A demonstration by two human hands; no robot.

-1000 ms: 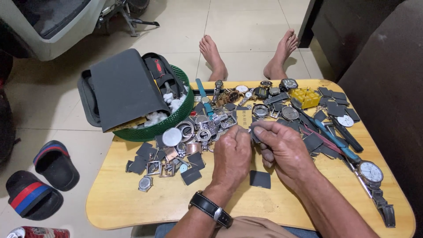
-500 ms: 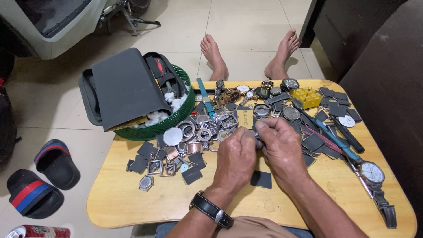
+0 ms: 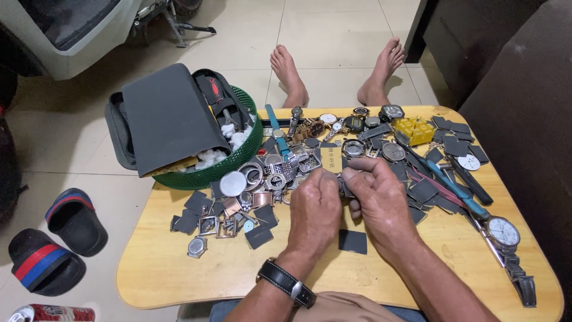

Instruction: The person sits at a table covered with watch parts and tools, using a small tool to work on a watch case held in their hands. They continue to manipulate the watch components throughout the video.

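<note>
Left hand with black leather wristwatch, right hand: fingers of both curled tight, pinching small metal watch part between them at table centre. Rounded wooden table, bare strip at near edge. Flat dark square at 6 o'clock of hands. Watch-case heap at 10. Green mesh basket farther, at 10. Two bare feet at 12. Two sandals at 9.
</note>
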